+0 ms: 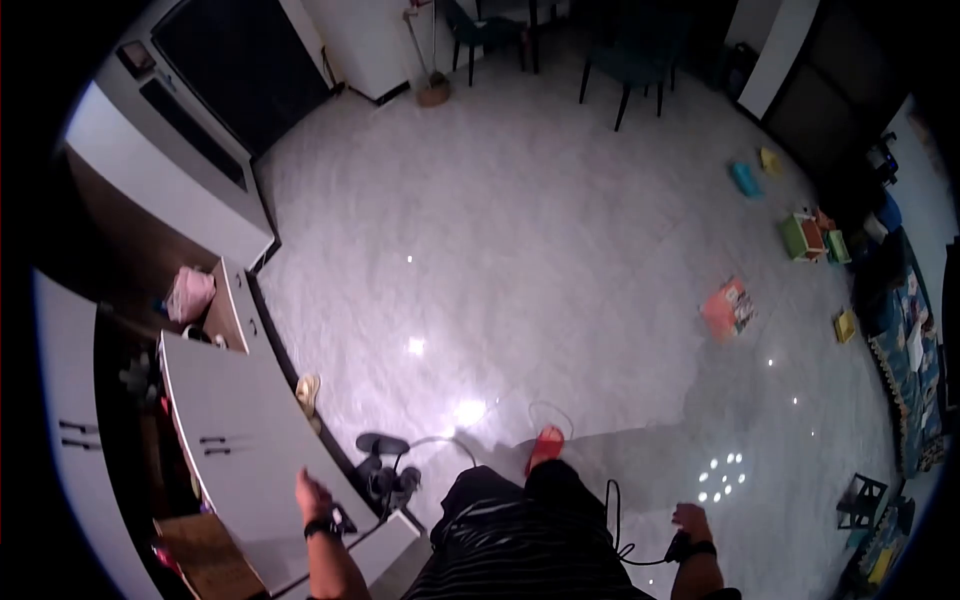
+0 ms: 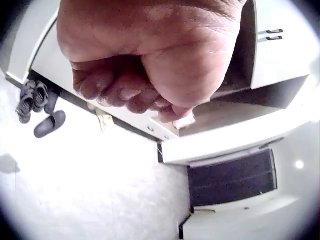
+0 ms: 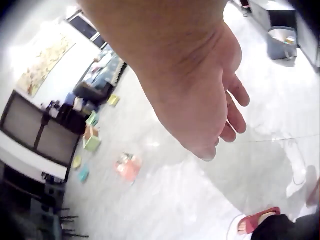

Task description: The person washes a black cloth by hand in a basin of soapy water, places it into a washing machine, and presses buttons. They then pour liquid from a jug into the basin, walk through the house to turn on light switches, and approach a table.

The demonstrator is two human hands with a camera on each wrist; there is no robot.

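Observation:
My left hand hangs beside the pale shoe cabinet in the head view. Its fingers curl loosely toward the palm and hold nothing in the left wrist view. On the other side of my body hangs my right hand, low over the floor. The right wrist view shows its relaxed, slightly bent fingers with no object in them. Nearest to the left hand on the floor are a dark slipper and dark lace-up shoes. A red slipper is on my foot.
Cream shoes lie along the cabinet's base. A pink bag sits in its open section. Farther right are an orange-and-white packet, a toy box and a black stool. Dark chairs stand at the back.

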